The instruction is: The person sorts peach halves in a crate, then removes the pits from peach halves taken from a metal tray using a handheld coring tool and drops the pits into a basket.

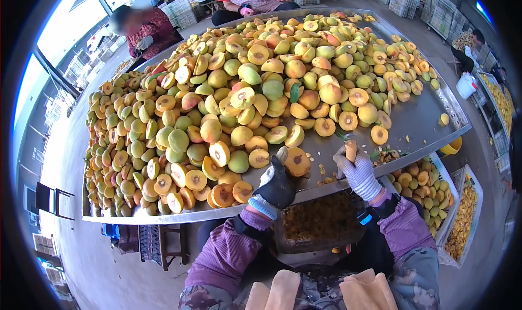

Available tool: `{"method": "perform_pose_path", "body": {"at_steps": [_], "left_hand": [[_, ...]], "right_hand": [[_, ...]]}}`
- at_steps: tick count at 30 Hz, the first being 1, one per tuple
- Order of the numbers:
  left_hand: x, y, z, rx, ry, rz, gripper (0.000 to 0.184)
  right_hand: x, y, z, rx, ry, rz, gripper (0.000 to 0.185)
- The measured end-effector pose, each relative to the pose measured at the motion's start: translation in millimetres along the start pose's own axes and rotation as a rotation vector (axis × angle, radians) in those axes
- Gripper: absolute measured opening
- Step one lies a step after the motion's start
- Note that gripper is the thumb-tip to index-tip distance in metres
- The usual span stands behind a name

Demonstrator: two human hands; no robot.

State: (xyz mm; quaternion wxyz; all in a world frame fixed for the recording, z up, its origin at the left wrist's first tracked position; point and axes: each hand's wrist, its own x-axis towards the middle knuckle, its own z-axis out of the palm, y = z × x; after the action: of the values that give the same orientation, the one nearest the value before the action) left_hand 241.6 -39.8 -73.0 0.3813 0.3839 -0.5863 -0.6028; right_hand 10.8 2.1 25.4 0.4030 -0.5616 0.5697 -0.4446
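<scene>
A cut peach half and a tan tool handle
The peach half is orange with a brown middle, cut side showing, near the middle of the frame. The tool handle points up, a bit to the right.

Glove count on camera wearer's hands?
2: a mostly black glove on the left hand, at a halved fruit, and a pale striped glove on the right hand, gripping a tan handle. Any liners underneath would be hidden.

Fruit yellow, green, red-blushed; handle tan; sleeves purple; table silver-grey.
</scene>
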Motion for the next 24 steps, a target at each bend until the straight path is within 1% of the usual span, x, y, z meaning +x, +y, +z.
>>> {"method": "perform_pose_path", "body": {"at_steps": [1, 2, 3, 4, 6, 7, 8, 9, 10, 11, 12, 13, 14, 15, 16, 17, 18, 19, 20, 22, 24], "left_hand": [[-3, 7, -1, 0.035, -0.003, -0.029, 0.044], [-7, 19, -2, 0.072, -0.005, -0.057, 0.044], [-12, 49, 4, 0.078, -0.017, -0.115, 0.044], [-17, 79, 10, 0.085, -0.029, -0.172, 0.044], [-19, 69, 9, 0.424, -0.026, 0.006, 0.047], [-19, 66, 10, 0.454, -0.011, 0.03, 0.05], [-19, 64, 10, 0.484, 0.005, 0.054, 0.053], [-20, 61, 11, 0.514, 0.022, 0.078, 0.056], [-18, 71, 14, 0.391, -0.005, 0.022, 0.057], [-19, 69, 15, 0.369, 0.017, 0.062, 0.056], [-19, 66, 16, 0.348, 0.038, 0.102, 0.055], [-19, 71, 19, 0.328, 0.058, 0.143, 0.054], [-20, 75, 22, 0.131, 0.063, 0.145, 0.054], [-20, 80, 23, 0.067, 0.085, 0.087, 0.054], [-19, 87, 25, 0.001, 0.112, 0.03, 0.054], [-19, 94, 27, -0.066, 0.142, -0.025, 0.055], [-14, 72, 23, -0.078, 0.154, 0.009, 0.055], [-14, 60, 20, 0.201, 0.179, 0.151, 0.046], [-14, 51, 19, 0.483, 0.246, 0.285, 0.039], [-8, 42, 23, -0.049, 0.279, 0.06, 0.037], [-5, 44, 25, -0.397, 0.274, -0.098, 0.043]], "right_hand": [[-1, -1, 0, -0.009, 0.003, -0.009, 0.015], [-1, -2, 1, -0.018, 0.005, -0.018, 0.016], [-2, -2, 1, -0.026, 0.007, -0.028, 0.016], [0, 0, 1, -0.082, -0.001, -0.053, 0.02], [-1, 0, 6, -0.24, 0.118, -0.3, 0.025], [-3, -6, 10, -0.321, 0.177, -0.422, 0.027], [-9, -15, 11, -0.302, 0.105, -0.288, 0.031], [-11, -18, 14, -0.295, 0.079, -0.294, 0.031], [-12, -21, 17, -0.289, 0.053, -0.301, 0.031], [-14, -22, 19, -0.282, 0.027, -0.307, 0.03], [-14, -14, 22, -0.354, 0.047, -0.39, 0.029], [-18, -16, 23, -0.396, 0.016, -0.384, 0.03], [-22, -22, 23, -0.438, -0.016, -0.378, 0.031], [-26, -24, 25, -0.479, -0.05, -0.371, 0.031], [-29, -24, 29, -0.49, -0.009, -0.376, 0.033], [-32, -26, 29, -0.522, -0.025, -0.323, 0.033], [-35, -30, 29, -0.553, -0.041, -0.268, 0.033], [-38, -32, 29, -0.583, -0.056, -0.214, 0.034], [-38, -31, 30, -0.595, -0.055, -0.249, 0.034], [-40, -29, 32, -0.616, -0.05, -0.314, 0.033], [-39, -30, 34, -0.601, -0.014, -0.402, 0.033]]}}
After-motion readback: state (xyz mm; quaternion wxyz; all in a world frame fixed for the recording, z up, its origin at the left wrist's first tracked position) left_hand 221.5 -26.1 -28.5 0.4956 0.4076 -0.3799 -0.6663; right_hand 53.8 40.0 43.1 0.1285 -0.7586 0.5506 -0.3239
